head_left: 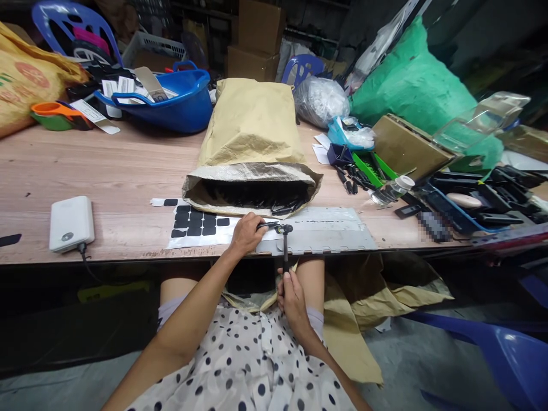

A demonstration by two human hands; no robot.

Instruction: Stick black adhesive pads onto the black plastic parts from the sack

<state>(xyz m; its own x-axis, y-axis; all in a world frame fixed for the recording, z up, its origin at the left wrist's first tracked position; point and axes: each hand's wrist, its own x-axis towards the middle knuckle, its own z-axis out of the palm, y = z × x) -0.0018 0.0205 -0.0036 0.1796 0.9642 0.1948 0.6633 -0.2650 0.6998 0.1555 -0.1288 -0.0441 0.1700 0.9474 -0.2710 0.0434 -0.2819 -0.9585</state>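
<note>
My left hand (247, 234) rests at the table's front edge, its fingers closed on a slim black piece (268, 225) that lies over a grey board (329, 228). My right hand (294, 294) is wrapped round the dark handle of a small hammer (285, 245). The hammer's head is right by the far end of the black piece; whether they touch I cannot tell. Behind my hands lies a tan paper sack (257, 125), its mouth facing me, with many black pieces (286, 202) inside. To the left of my left hand is a white sheet with black stickers (194, 221).
A white power bank (72, 224) with a cable sits on the left. Farther back stands a blue basin (180, 100) with boxes in it. A green tray (377, 168), a clear jar (391, 190) and a blue tray (454, 208) crowd the right. Another paper sack (359, 331) hangs below the edge.
</note>
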